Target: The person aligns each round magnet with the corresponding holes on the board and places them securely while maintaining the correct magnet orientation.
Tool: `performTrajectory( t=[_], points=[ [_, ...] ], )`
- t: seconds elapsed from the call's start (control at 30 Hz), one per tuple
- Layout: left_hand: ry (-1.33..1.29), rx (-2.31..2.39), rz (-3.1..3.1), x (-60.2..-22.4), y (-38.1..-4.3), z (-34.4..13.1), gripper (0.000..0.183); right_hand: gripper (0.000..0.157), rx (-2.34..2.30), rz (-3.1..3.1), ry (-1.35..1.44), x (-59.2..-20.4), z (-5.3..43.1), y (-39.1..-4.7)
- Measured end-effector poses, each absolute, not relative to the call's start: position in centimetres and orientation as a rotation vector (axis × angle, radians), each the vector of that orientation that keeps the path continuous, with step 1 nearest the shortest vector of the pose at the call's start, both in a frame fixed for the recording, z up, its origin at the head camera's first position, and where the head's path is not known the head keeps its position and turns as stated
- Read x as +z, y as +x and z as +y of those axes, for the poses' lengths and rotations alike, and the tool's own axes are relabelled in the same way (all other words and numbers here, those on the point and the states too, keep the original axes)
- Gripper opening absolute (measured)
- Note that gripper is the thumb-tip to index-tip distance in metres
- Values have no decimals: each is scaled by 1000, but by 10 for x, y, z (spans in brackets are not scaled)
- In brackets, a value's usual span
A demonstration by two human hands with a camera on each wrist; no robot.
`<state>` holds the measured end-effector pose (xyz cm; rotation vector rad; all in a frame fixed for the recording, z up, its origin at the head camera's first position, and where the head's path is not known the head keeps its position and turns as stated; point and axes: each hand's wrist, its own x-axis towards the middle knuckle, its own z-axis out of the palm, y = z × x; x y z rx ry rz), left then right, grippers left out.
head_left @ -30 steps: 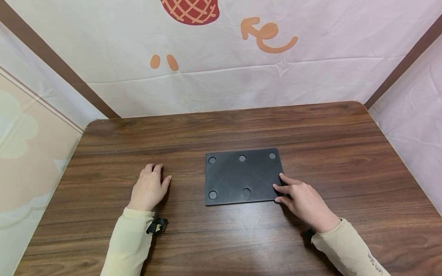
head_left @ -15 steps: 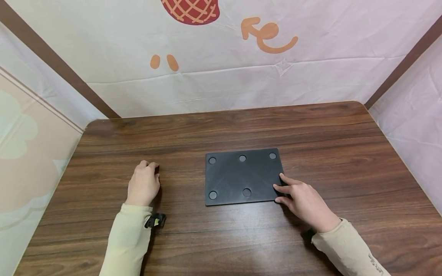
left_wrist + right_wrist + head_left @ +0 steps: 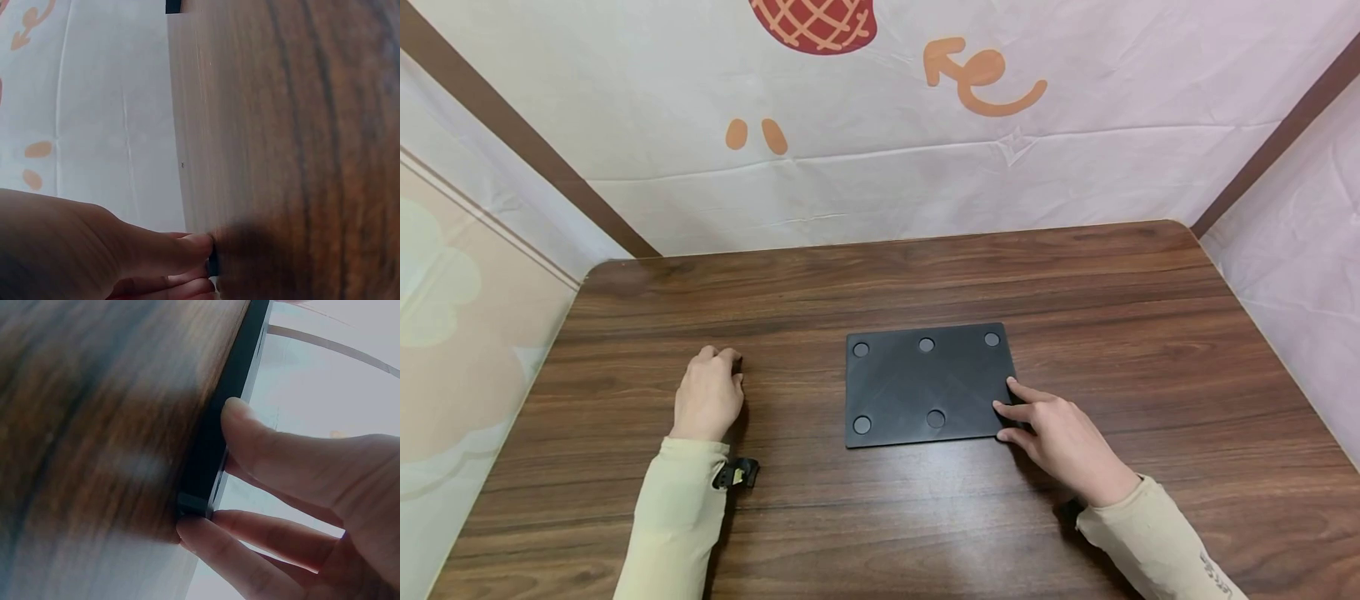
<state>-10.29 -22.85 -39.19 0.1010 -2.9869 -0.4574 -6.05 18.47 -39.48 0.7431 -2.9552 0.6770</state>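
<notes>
A flat black rectangular board [image 3: 917, 383] lies on the table, with several round grey recesses near its edges. My right hand [image 3: 1063, 437] holds its near right corner, fingertips on the top and right edge. In the right wrist view the thumb [image 3: 250, 428] presses the board's side [image 3: 215, 419] and a finger sits at the corner. Well left of the board, my left hand [image 3: 707, 396] is low over the table. Its thumb and fingers pinch a small dark piece [image 3: 213, 262] in the left wrist view, mostly hidden by the fingertips; I cannot tell its kind.
The brown wood-grain table [image 3: 880, 283] reaches back to a pale cloth wall [image 3: 880, 192] with orange and red prints. A black camera strap [image 3: 736, 473] is on the left wrist. More cloth hangs at both sides.
My left hand has moved slightly left and away from me, and its spread thumb and fingers have come together. The right hand and the board stay where they were.
</notes>
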Motion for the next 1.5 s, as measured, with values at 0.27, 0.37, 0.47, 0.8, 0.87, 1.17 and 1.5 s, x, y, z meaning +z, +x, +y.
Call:
performTrajectory(
  t=[0.27, 0.37, 0.47, 0.8, 0.87, 1.17, 1.5],
  points=[
    [54, -480, -2939, -392, -103, -231, 20, 37, 680, -2956, 741, -395, 185, -61],
    [34, -482, -2927, -391, -103, -232, 17, 37, 678, -2959, 739, -395, 185, -61],
    [37, -483, -2936, -391, -104, -233, 15, 37, 677, -2961, 737, -395, 185, -61],
    [93, -484, -2961, -389, -105, -235, 26, 36, 688, -2942, 743, -396, 184, -61],
    [104, -478, -2965, -390, -104, -236, 27, 36, 686, -2943, 742, -396, 184, -61],
    [109, -470, -2937, -390, -101, -234, 22, 36, 683, -2924, 764, -398, 185, -60],
    [98, -495, -2917, -393, -98, -229, 21, 36, 689, -2920, 767, -398, 185, -61]
  ],
)
